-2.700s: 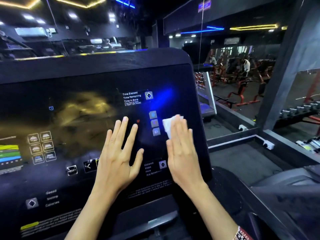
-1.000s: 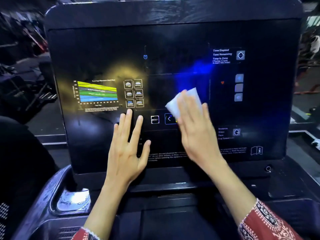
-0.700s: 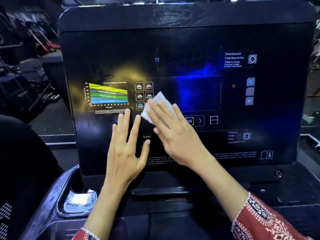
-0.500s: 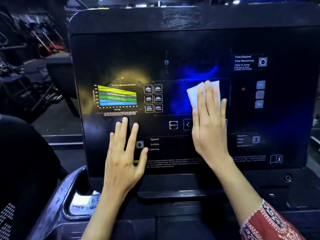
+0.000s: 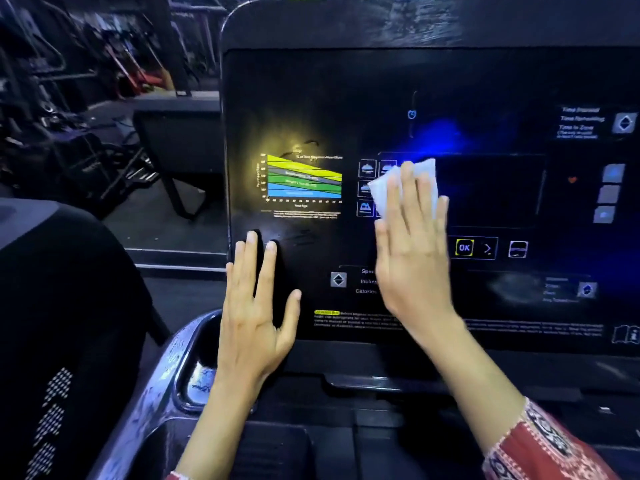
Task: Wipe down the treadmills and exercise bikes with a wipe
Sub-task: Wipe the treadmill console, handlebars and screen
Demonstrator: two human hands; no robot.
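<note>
The wipe (image 5: 379, 195), small, white and creased, lies flat against the black console (image 5: 485, 81) beside its icon buttons (image 5: 367, 169), pressed there by the right grip's (image 5: 412, 258) straight fingers (image 5: 394, 209). The left grip (image 5: 254, 327) rests spread and flat on the console's lower left, empty.

The console (image 5: 485, 81) is free above and to the right of the right hand (image 5: 412, 258). The left hand (image 5: 256, 323), flat on its lower left corner, bars the way there.
</note>
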